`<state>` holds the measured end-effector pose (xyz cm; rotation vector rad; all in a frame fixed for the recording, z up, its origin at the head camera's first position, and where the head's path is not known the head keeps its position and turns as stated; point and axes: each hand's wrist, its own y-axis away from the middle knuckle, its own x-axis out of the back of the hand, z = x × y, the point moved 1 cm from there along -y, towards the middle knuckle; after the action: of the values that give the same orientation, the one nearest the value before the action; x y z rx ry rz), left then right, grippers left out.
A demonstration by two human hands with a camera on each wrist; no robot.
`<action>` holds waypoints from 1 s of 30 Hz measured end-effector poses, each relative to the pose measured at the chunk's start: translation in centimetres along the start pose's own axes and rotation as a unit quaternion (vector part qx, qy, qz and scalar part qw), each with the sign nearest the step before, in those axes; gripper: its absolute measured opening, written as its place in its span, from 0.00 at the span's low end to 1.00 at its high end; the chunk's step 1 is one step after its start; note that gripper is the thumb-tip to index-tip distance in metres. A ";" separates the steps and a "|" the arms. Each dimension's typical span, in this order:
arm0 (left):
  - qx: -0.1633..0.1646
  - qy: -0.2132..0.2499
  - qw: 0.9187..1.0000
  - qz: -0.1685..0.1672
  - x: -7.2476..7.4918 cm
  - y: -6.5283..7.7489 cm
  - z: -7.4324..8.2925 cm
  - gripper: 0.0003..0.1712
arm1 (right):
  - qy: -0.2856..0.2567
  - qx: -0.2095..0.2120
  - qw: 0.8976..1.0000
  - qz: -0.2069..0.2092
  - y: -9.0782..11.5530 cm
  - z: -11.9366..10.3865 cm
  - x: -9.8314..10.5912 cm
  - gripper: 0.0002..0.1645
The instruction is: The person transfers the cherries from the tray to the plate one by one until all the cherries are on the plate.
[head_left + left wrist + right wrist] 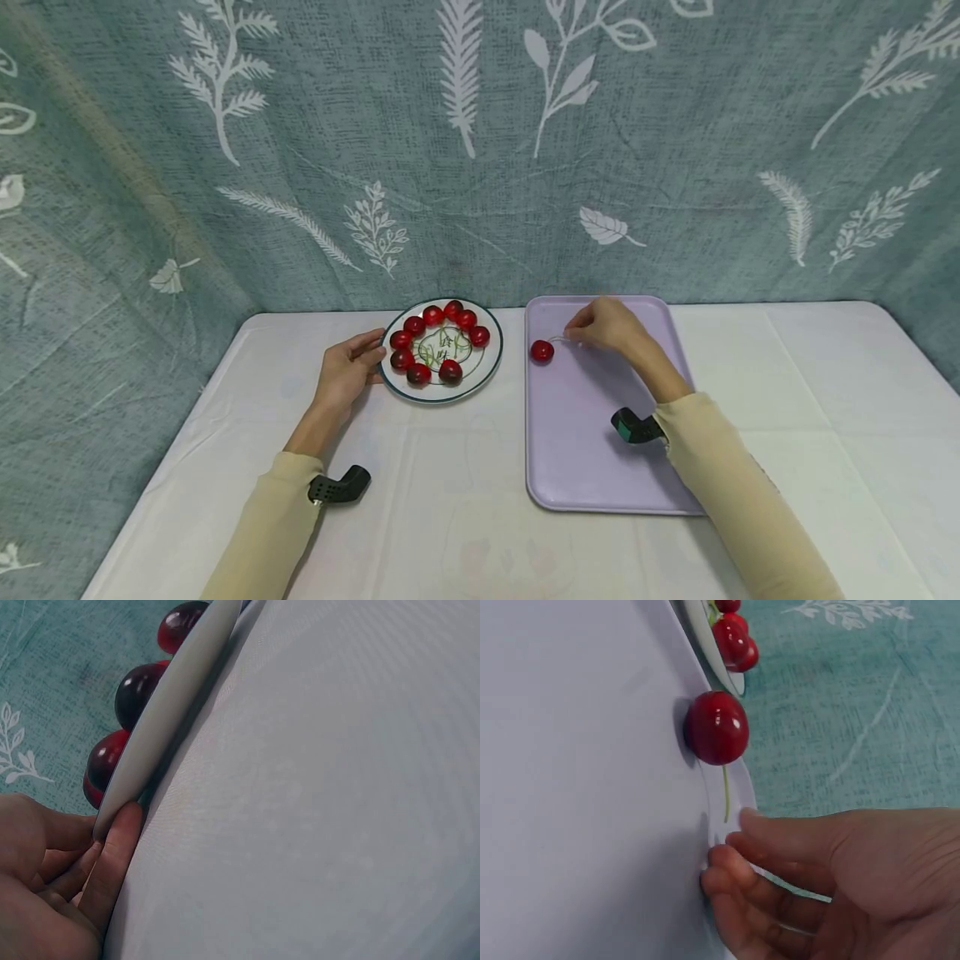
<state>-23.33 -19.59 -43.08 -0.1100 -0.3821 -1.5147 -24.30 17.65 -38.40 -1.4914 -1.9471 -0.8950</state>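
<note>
My left hand holds the left rim of a white plate with a dark edge, thumb on the rim and a finger beneath it. Several dark red cherries sit in a ring on the plate, green stems pointing inward. A single cherry lies at the upper left of a lilac tray, its thin stem towards my right hand. In the right wrist view the thumb and forefinger of that hand are slightly parted, right at the stem's free end. The stem's tip shows outside the fingers.
A white cloth covers the table under plate and tray. Behind it hangs a blue-green curtain with white leaf prints, close to the far edges of both. The tray stands a short way right of the plate.
</note>
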 end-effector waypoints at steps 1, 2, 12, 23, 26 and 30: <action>0.001 0.000 1.000 0.000 0.0 0.0 0.0 0.24 | -0.003 -0.008 1.000 -0.012 0.0 0.1 0.0 0.13; 0.001 -0.001 1.000 0.001 0.0 0.0 0.0 0.24 | -0.006 -0.009 1.000 -0.021 0.0 0.1 -0.1 0.13; -0.001 -0.003 1.000 0.000 -0.1 0.1 0.2 0.24 | -0.010 0.015 1.000 -0.019 -0.1 0.2 -0.9 0.08; 0.003 -0.009 1.000 0.004 -0.1 0.1 0.3 0.24 | -0.070 0.054 0.996 0.000 -0.3 0.7 -0.6 0.11; 0.004 -0.007 1.000 0.005 -0.1 0.1 0.3 0.24 | -0.093 0.059 0.994 -0.006 -0.2 0.5 -0.5 0.12; 0.001 -0.006 1.000 0.004 -0.1 0.2 0.3 0.24 | -0.122 0.072 0.990 -0.012 0.1 -0.3 -0.2 0.12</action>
<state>-23.22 -19.40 -42.77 -0.1201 -0.3922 -1.5059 -24.19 17.26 -38.33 -1.5545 -2.1578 -0.5901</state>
